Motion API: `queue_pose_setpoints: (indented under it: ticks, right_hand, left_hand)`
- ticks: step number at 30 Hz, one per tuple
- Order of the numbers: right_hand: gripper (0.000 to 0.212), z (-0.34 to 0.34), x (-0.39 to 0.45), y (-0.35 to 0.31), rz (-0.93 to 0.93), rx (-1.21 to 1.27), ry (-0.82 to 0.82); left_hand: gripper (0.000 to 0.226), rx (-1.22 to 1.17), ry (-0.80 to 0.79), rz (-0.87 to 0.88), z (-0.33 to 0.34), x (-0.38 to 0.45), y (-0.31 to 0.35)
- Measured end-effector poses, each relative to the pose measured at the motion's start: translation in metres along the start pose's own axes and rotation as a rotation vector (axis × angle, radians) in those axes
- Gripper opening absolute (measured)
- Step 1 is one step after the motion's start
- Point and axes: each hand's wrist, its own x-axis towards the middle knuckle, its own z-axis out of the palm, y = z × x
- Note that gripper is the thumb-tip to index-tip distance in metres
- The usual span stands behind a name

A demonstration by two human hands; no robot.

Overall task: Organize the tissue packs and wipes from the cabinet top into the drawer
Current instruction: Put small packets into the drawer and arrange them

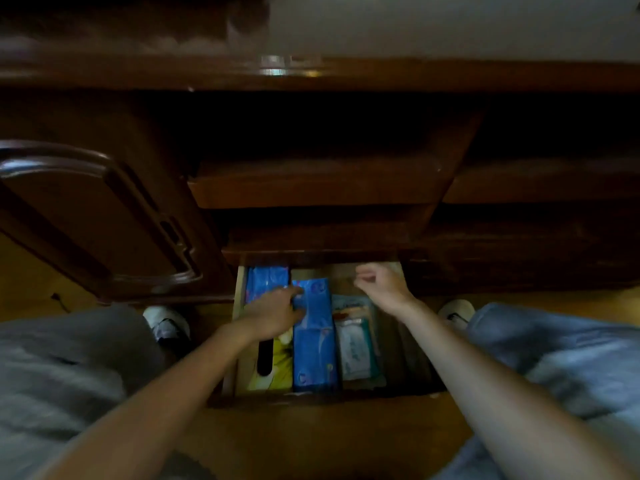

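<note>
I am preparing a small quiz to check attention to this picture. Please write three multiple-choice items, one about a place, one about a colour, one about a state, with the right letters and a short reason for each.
1. Where does the left hand rest?
A. on the cabinet top
B. on the blue tissue packs in the drawer
C. on the floor

2. What colour is the long tissue pack in the middle of the drawer?
A. blue
B. red
C. black

3. What is the state of the right hand?
A. it holds a wipes pack
B. it grips the drawer front
C. it is empty, fingers loosely curled, at the back of the drawer

Answers:
1 B: its fingers lie on the blue packs.
2 A: its wrapper is plainly blue.
3 C: nothing shows between its fingers; the wipes pack lies apart from it.
</note>
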Motion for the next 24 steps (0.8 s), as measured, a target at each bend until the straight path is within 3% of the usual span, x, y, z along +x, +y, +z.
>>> queue_pose_setpoints:
  ticks: [3,7,10,13,18,24]
  right_hand:
    - [0.013,-0.063,-0.026,-0.069,-0.340,0.029,0.243]
    - [0.016,-0.143,-0.059,-0.155,-0.753,0.097,0.654]
    - [0.017,-0.189,-0.058,-0.207,-0.879,-0.018,0.830]
    - [0.019,-0.225,-0.032,-0.244,-0.751,-0.219,0.789]
    - [0.052,-0.264,0.041,-0.269,-0.416,-0.489,0.459]
    - [0.059,-0.285,0.144,-0.305,-0.376,-0.648,0.420]
  left_hand:
    - [0.041,0.086,0.243,0.181,-0.088,-0.012,0.050]
    - [0.025,0.115,0.638,0.464,-0.184,-0.040,0.118]
    - [0.020,0.166,0.887,0.588,-0.239,-0.043,0.157]
    - [0.023,0.229,0.947,0.578,-0.286,-0.017,0.179]
    - [0.035,0.235,0.824,0.384,-0.340,0.064,0.179]
    - [0.058,0.267,0.761,0.218,-0.371,0.182,0.177]
